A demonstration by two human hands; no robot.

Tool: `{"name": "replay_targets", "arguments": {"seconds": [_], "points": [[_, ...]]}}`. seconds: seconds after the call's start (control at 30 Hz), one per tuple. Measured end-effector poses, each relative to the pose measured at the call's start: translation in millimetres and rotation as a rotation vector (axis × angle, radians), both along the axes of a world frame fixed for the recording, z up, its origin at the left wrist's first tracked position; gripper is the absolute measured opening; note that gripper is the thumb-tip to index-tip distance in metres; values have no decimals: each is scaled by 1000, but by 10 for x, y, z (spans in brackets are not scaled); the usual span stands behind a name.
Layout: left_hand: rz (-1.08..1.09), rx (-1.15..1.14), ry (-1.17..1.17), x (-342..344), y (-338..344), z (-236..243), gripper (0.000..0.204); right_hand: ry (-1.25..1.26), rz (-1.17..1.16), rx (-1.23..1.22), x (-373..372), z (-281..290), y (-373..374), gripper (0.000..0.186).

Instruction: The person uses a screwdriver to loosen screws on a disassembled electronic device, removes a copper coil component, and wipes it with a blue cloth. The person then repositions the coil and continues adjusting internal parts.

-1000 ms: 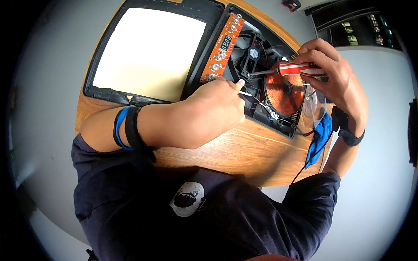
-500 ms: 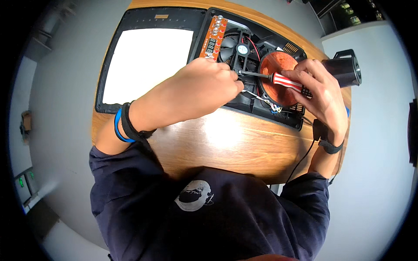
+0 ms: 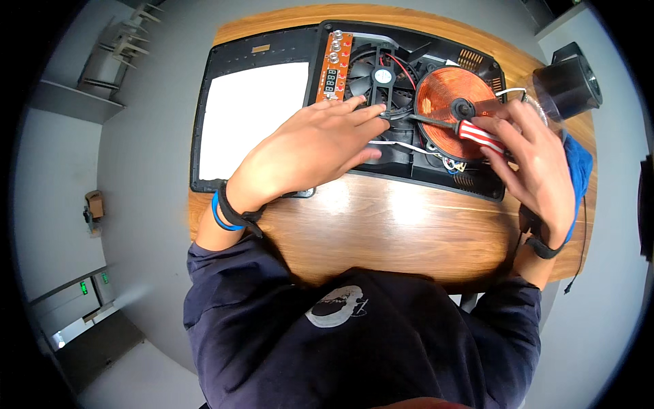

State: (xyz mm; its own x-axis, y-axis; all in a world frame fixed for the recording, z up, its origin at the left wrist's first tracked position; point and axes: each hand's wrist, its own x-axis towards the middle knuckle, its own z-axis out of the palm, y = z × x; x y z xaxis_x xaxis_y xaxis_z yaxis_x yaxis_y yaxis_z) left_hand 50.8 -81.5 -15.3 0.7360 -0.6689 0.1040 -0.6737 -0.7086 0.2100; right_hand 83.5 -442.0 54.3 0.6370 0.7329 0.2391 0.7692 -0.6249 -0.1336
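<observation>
Copper coil [image 3: 449, 102] sits in the opened black cooker housing [image 3: 436, 170] on the wooden tabletop [image 3: 381, 225]. Right hand [image 3: 535, 160] pinches a red-and-white striped screwdriver [image 3: 470, 129], tip left of the coil beside the fan [image 3: 378, 75]. Left hand [image 3: 310, 150] lies spread, fingers flat on the housing by the fan.

Wooden desk [image 3: 409, 232] seen from above, person in a dark sweatshirt leaning over it. On the desk lies an opened cooker base [image 3: 409, 163], black housing with its insides exposed: copper coil [image 3: 446, 95], black fan [image 3: 378, 75], orange circuit board [image 3: 335, 65] along the left edge. Beside it, to the left, the cooker's top panel [image 3: 252, 119] with a white rectangle. Left hand [image 3: 306, 153] spread flat over the housing, fingertips at the fan. Right hand [image 3: 535, 163] grips a screwdriver [image 3: 470, 129] with red-and-white striped handle, shaft lying across the coil. Black cylindrical object [image 3: 569, 82] at far right corner; blue cloth [image 3: 579, 170] behind the right hand.
</observation>
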Motion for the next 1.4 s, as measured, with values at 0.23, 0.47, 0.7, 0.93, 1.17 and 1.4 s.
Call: {"name": "replay_targets", "arguments": {"seconds": [0.23, 0.47, 0.7, 0.93, 1.17, 1.4], "points": [[-17, 72, -54, 114, -110, 122, 41, 43, -89, 4, 28, 56, -223, 38], [-102, 97, -297, 347, -207, 60, 6, 99, -136, 34, 90, 8, -345, 38], [-136, 177, -290, 505, -341, 27, 9, 116, -182, 46, 75, 46, -434, 38], [-108, 176, -111, 549, -289, 92, 20, 162, -222, 30, 109, 65, -569, 39], [-9, 103, -6, 555, -332, 101, 13, 126, -139, -26, 165, 63, -590, 39], [60, 54, 8, 421, -186, 372, 17, 219, -238, 3, 159, 76, -710, 30]]}}
